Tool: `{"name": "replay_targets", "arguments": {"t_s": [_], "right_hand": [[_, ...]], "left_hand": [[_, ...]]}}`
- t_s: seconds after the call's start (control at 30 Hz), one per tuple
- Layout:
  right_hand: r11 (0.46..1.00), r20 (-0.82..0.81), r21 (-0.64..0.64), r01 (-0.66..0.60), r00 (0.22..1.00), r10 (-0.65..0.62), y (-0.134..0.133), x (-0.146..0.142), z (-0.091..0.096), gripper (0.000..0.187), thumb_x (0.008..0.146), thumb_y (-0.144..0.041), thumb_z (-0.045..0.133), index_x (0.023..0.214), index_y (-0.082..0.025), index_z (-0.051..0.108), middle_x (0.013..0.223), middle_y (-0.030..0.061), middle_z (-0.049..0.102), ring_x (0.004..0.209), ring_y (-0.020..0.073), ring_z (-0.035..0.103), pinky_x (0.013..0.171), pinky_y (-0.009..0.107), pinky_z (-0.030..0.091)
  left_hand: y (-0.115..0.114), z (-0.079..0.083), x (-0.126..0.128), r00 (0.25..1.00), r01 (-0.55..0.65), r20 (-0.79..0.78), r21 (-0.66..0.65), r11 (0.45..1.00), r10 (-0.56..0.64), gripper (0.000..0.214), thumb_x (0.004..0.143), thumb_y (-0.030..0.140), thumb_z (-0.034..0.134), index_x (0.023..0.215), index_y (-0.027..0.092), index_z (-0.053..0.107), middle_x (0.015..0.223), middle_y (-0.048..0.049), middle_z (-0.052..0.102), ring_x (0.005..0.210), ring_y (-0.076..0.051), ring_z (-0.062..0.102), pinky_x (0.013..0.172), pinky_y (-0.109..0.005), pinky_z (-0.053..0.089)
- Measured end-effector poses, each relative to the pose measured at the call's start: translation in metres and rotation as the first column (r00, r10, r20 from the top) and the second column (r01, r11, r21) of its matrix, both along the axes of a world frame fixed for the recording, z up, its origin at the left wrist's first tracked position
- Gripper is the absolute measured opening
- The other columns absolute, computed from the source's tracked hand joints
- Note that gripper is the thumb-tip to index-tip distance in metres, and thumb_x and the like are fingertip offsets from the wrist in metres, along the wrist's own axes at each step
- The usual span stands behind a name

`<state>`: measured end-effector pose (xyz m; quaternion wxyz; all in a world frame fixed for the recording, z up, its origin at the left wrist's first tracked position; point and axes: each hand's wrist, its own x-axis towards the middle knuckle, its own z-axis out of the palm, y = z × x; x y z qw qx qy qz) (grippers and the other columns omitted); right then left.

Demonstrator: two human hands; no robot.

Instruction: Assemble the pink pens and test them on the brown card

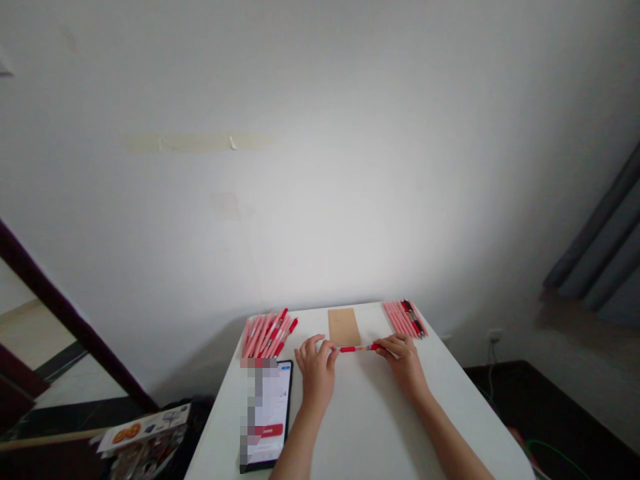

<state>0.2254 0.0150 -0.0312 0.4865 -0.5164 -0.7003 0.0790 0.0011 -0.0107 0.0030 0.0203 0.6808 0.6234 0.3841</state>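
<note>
Red pen [351, 349], one: held crosswise between pink-pen groups [396, 317] on the worktop [365, 420]; left hand [318, 371] and right hand [403, 360] firmly pinched opposite ends, seemingly for steadiness. Groups lay aside, presumably leaving room.

Room between forearms [302, 437] | blocks: pen [351, 349] ahead; phone [270, 413], pen pile [269, 335] left; pen row [401, 319] right

- Your left hand [316, 370], right hand [401, 360] — two
- One pen [356, 349] between them
- One phone [273, 413] beside your left
- One brown card [343, 325] beyond both
- Two pen bunches [400, 319] past them — overlapping, uncountable
</note>
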Motion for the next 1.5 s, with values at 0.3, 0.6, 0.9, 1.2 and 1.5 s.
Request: {"name": "replay_targets", "arguments": {"t_s": [0.3,0.6,0.9,1.2,1.5], "right_hand": [[1.000,-0.015,-0.007,-0.012,1.000,0.012,0.000,0.001,0.000,0.033,0.086,-0.052,0.053,0.091,-0.028,0.075,0.086,0.0066,0.072,0.089,0.0261,0.055,0.082,0.040,0.044],[1.000,-0.032,0.005,0.001,0.999,-0.001,-0.003,0.000,0.006,0.033,0.086,-0.052,0.053,0.089,-0.028,0.075,0.084,0.0064,0.073,0.088,0.0255,0.056,0.082,0.040,0.044],[1.000,-0.043,0.000,0.023,0.999,-0.023,-0.003,0.002,0.008,0.035,0.086,-0.052,0.052,0.089,-0.027,0.075,0.085,0.0069,0.073,0.089,0.0259,0.057,0.083,0.041,0.044],[1.000,-0.041,-0.008,0.029,0.999,-0.029,-0.002,0.003,0.005,0.033,0.085,-0.052,0.052,0.090,-0.028,0.075,0.087,0.0068,0.073,0.090,0.0265,0.056,0.083,0.042,0.044],[1.000,-0.026,-0.008,0.027,0.999,-0.027,-0.003,0.001,0.006,0.035,0.085,-0.052,0.053,0.091,-0.027,0.075,0.085,0.0071,0.073,0.089,0.0263,0.058,0.082,0.040,0.044]], "left_hand": [[0.003,-0.005,-0.001,0.999,-0.044,-0.012,0.068,0.997,0.045,0.021,0.088,0.032,0.047,0.085,0.025,0.066,0.111,-0.0055,0.059,0.109,-0.023,0.048,0.097,-0.048,0.035],[0.007,-0.011,-0.003,0.997,-0.063,-0.038,0.130,0.990,0.068,0.024,0.089,0.033,0.045,0.085,0.022,0.066,0.106,-0.0066,0.061,0.103,-0.022,0.051,0.092,-0.043,0.039],[0.009,-0.013,-0.005,0.993,-0.120,0.028,0.181,0.976,0.117,0.026,0.090,0.026,0.040,0.082,0.019,0.064,0.100,-0.0074,0.061,0.098,-0.022,0.052,0.088,-0.042,0.043],[0.003,-0.011,-0.005,0.984,-0.137,-0.079,0.219,0.966,0.158,0.016,0.084,0.021,0.048,0.078,0.018,0.063,0.105,-0.0102,0.056,0.103,-0.025,0.048,0.091,-0.044,0.043],[0.001,-0.006,-0.002,0.966,-0.166,-0.159,0.216,0.962,0.202,0.010,0.075,0.015,0.054,0.069,0.016,0.062,0.107,-0.0121,0.052,0.107,-0.027,0.047,0.095,-0.045,0.042]]}}
